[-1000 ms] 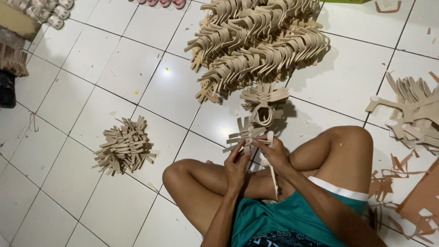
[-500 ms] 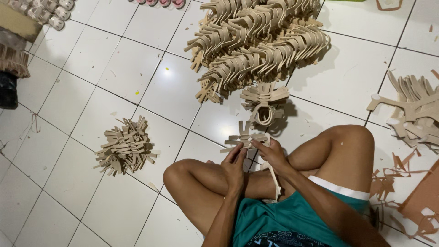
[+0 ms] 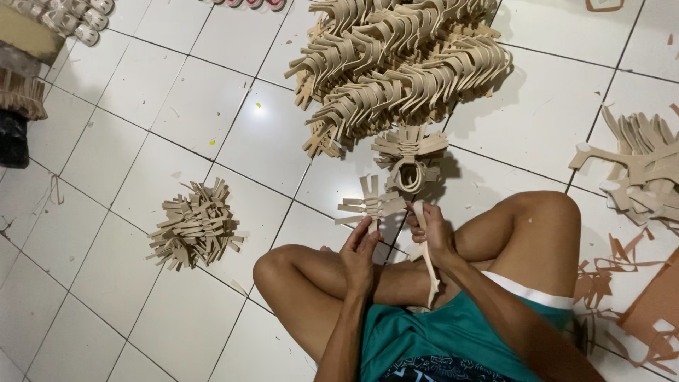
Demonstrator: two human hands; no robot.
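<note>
Two hands (image 3: 361,249) (image 3: 433,233) weave strap (image 3: 426,262) near strap heap (image 3: 396,67)

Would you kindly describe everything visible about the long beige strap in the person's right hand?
The beige strap is a long, thin, flat cut piece, seemingly foam or leather-like sheet. The right hand grips its upper end; the rest hangs limp past the crossed legs, its forked lower tip near the teal shorts. The left hand is beside it.
</note>
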